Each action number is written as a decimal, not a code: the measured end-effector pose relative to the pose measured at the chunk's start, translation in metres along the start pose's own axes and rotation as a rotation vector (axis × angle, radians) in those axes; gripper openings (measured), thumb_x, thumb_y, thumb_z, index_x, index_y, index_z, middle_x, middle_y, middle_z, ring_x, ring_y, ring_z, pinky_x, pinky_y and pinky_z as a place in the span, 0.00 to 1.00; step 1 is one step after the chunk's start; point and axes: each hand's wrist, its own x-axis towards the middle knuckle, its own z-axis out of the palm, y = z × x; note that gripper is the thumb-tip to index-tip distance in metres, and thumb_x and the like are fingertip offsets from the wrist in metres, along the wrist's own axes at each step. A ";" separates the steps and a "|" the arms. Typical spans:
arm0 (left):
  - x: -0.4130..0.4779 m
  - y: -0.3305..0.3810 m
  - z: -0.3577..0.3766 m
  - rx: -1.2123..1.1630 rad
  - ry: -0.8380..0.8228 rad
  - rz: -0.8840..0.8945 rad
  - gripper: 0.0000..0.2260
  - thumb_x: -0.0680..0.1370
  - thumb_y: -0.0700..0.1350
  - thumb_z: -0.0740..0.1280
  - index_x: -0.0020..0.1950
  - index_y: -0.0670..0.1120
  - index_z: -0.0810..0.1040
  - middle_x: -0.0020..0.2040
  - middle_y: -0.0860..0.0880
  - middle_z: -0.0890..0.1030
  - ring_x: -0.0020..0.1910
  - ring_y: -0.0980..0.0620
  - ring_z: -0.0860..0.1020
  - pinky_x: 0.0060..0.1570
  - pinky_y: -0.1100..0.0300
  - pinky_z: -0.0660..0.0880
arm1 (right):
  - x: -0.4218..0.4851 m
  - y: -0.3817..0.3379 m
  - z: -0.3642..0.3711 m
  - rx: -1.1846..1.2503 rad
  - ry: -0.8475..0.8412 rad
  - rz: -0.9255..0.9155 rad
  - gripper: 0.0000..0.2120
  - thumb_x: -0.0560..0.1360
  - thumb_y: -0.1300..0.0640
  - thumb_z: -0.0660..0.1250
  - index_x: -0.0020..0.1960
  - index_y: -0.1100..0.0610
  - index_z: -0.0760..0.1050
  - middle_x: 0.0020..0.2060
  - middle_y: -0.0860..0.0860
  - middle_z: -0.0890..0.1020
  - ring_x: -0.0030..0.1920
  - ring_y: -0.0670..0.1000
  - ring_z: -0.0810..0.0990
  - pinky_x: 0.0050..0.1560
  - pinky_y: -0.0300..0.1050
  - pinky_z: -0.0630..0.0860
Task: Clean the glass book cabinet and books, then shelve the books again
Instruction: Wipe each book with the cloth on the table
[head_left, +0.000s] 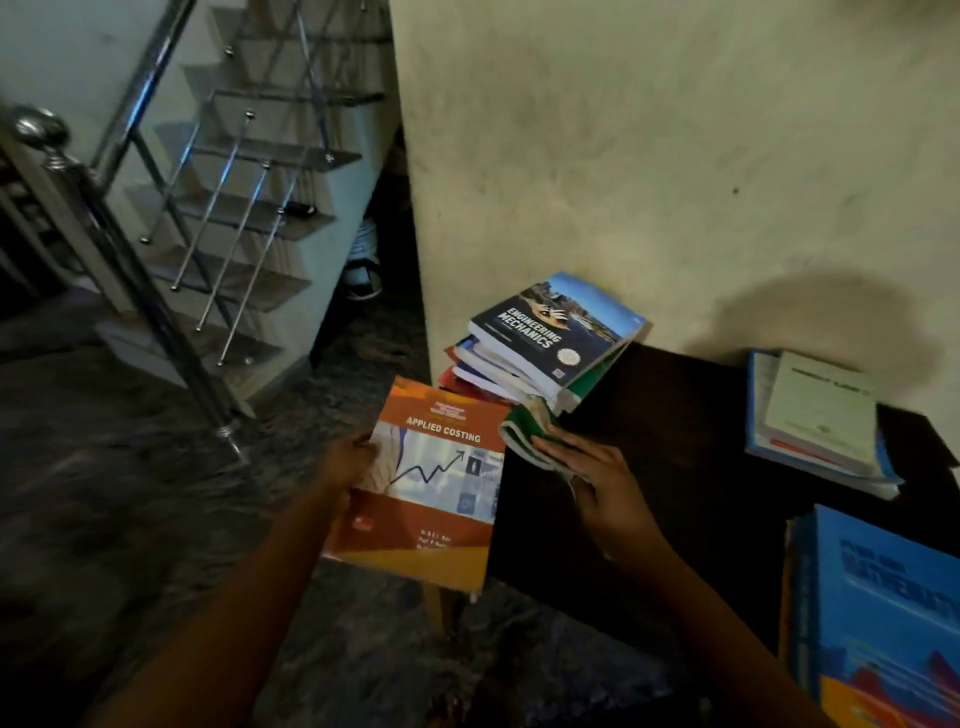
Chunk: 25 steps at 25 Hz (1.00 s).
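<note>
My left hand (349, 470) grips the left edge of an orange book titled Applied Costing (426, 488), held face up beside the dark table (675, 467). My right hand (597, 480) holds a folded green and white cloth (527, 431) at the book's upper right corner. Behind them a tilted stack of books (498, 364) stands at the table's far left corner, topped by a dark blue Engineering Mechanics book (558, 332). The glass cabinet is not in view.
A small pile with a white book on top (818, 415) lies at the table's back right. A large blue book (883, 613) stands at the near right. A steel stair railing (130, 270) and steps rise at the left. A cream wall (675, 156) is behind the table.
</note>
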 end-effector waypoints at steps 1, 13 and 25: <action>0.006 -0.007 0.003 0.058 0.041 0.002 0.13 0.79 0.33 0.60 0.63 0.32 0.73 0.60 0.33 0.76 0.56 0.38 0.76 0.54 0.51 0.72 | 0.006 -0.001 0.006 0.008 0.001 -0.013 0.21 0.71 0.62 0.54 0.60 0.61 0.77 0.60 0.48 0.73 0.65 0.25 0.59 0.63 0.22 0.55; -0.054 0.031 0.060 0.248 -0.146 0.542 0.11 0.76 0.38 0.67 0.58 0.39 0.78 0.57 0.45 0.79 0.57 0.49 0.75 0.53 0.68 0.64 | -0.004 0.030 -0.010 -0.066 0.031 0.138 0.20 0.72 0.62 0.58 0.62 0.56 0.75 0.63 0.50 0.74 0.64 0.39 0.69 0.66 0.30 0.61; -0.033 0.119 0.374 0.449 -0.859 0.534 0.18 0.81 0.47 0.60 0.68 0.39 0.69 0.65 0.40 0.74 0.65 0.44 0.72 0.58 0.61 0.65 | -0.066 0.103 -0.157 -0.618 0.318 0.650 0.26 0.64 0.68 0.59 0.61 0.57 0.77 0.56 0.57 0.81 0.56 0.56 0.79 0.55 0.39 0.66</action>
